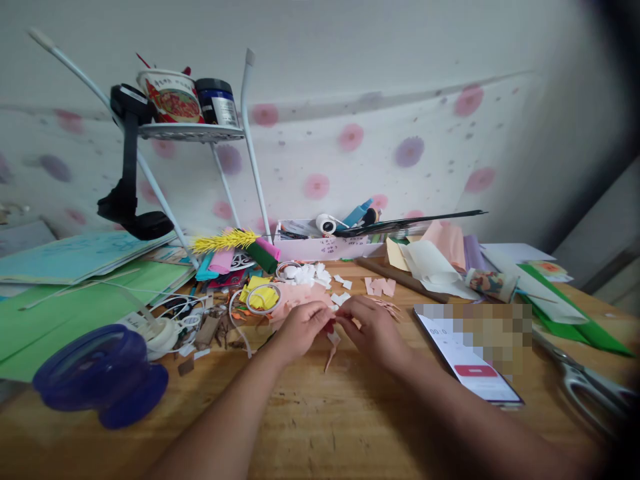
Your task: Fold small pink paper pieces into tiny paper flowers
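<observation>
My left hand and my right hand meet over the middle of the wooden table, fingertips pinched together. Between them is a small piece of peach crepe paper, partly hidden by the fingers. A thin twisted end of it points down toward the table; whether it touches the wood I cannot tell. Just behind my hands lie peach paper pieces, fringed peach strips, small white squares and crumpled white bits. Yellow paper pieces sit beside a roll of white tape or wire.
On the left are a dark blue tape dispenser, green sheets and a white-legged rack. To the right lie a phone, scissors and paper rolls. A white box of tools stands at the back.
</observation>
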`<state>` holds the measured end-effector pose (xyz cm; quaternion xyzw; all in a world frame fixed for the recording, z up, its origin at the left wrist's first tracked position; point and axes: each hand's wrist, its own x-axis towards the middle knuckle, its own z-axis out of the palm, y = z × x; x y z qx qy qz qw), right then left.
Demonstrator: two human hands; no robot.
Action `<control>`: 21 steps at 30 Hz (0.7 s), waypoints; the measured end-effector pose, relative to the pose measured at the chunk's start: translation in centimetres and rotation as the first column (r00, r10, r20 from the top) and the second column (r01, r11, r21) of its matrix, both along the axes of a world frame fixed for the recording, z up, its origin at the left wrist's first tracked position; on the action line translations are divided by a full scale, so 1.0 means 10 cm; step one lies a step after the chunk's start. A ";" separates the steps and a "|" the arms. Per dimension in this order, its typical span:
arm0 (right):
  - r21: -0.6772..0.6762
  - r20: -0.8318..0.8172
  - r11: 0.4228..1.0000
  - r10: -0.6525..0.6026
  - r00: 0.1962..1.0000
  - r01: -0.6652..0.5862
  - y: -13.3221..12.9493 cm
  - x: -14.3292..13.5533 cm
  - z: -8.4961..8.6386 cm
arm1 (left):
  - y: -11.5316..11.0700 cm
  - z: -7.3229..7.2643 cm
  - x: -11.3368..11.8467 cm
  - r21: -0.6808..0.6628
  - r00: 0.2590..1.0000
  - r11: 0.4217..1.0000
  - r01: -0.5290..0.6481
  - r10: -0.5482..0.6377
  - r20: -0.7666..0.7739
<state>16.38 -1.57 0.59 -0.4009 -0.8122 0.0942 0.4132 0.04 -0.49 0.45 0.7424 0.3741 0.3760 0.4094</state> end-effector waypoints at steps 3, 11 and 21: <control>0.117 0.152 0.993 -0.013 0.988 -0.004 -0.02 0.00 0.00 | 0.03 -0.03 -0.02 0.011 0.996 1.000 -0.011 0.012 -0.086; -0.301 -0.078 0.954 -0.026 0.997 0.001 0.03 -0.02 0.01 | 0.00 0.03 0.00 0.274 0.963 0.958 -0.087 0.151 -0.222; 0.131 0.215 0.991 -0.046 0.976 0.018 -0.02 -0.01 -0.01 | 0.05 -0.05 -0.03 0.054 0.989 0.998 -0.037 0.045 -0.144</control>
